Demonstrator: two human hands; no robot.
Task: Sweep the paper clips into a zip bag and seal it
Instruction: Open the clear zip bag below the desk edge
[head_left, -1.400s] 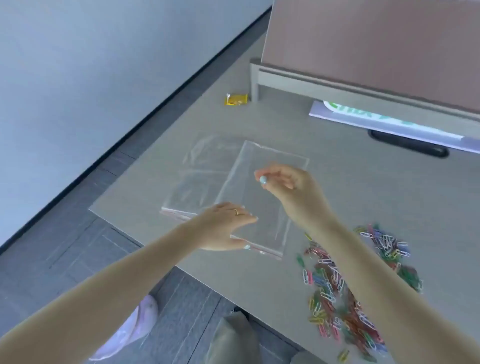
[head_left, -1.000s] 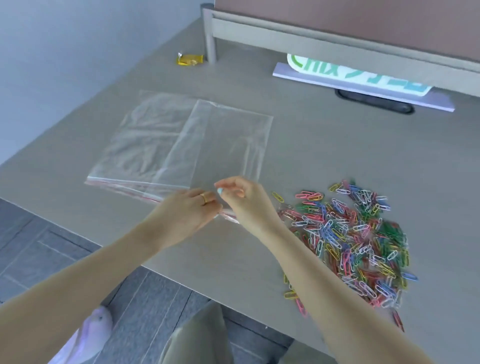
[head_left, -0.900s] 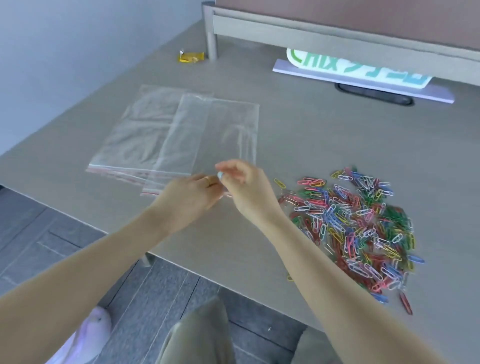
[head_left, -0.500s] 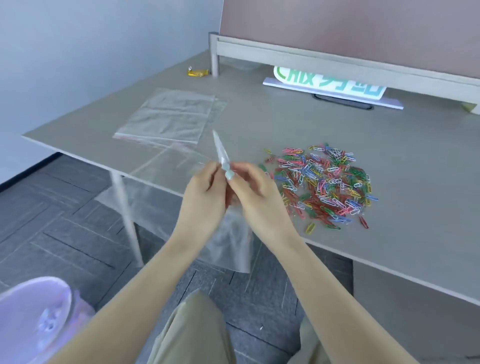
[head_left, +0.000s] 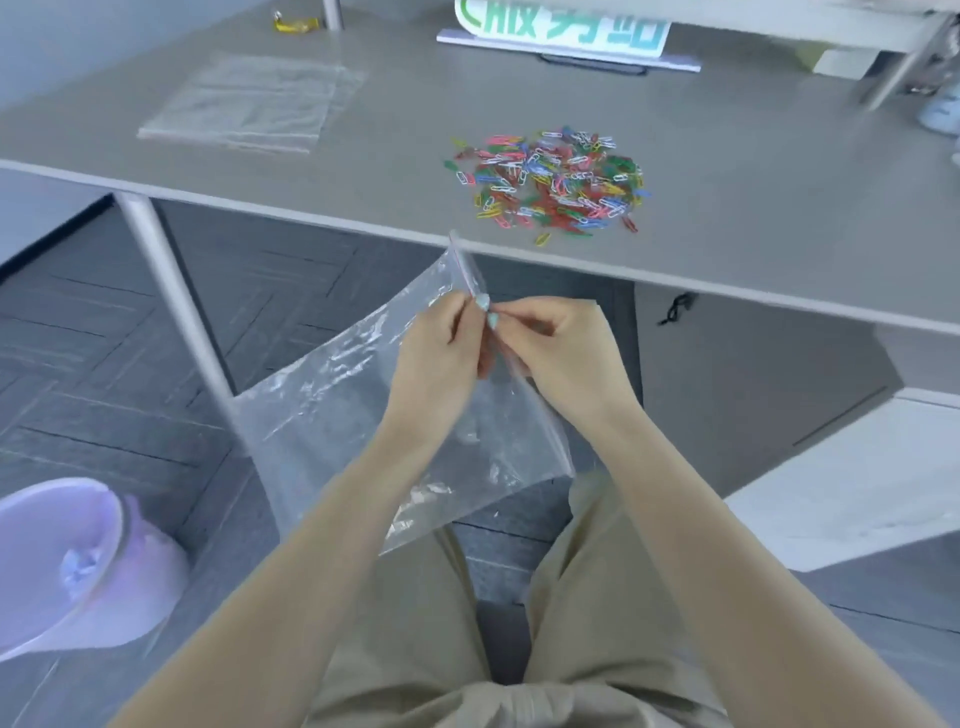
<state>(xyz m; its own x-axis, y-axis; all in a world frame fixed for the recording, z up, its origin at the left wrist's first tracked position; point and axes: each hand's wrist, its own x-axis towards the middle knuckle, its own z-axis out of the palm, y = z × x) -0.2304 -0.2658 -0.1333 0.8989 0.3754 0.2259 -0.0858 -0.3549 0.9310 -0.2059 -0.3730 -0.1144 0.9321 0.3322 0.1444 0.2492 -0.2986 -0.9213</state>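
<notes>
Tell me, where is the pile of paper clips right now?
The paper clips lie mid-table near its front edge, right of the spare bags.

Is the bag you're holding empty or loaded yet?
Empty: the clear zip bag shows nothing inside, and the paper clips lie on the desk.

- zip bag (head_left: 332, 415), pinched between the left hand (head_left: 441, 353) and right hand (head_left: 556, 348): clear, with a red line along its top edge
- nails on both hands: pale mint
- paper clips (head_left: 550, 182), beyond the hands: mixed red, pink, green, blue, yellow, white
- table (head_left: 779, 197): grey
- bin (head_left: 78, 561), left of the arms: lilac
- trousers (head_left: 587, 623): khaki
</notes>
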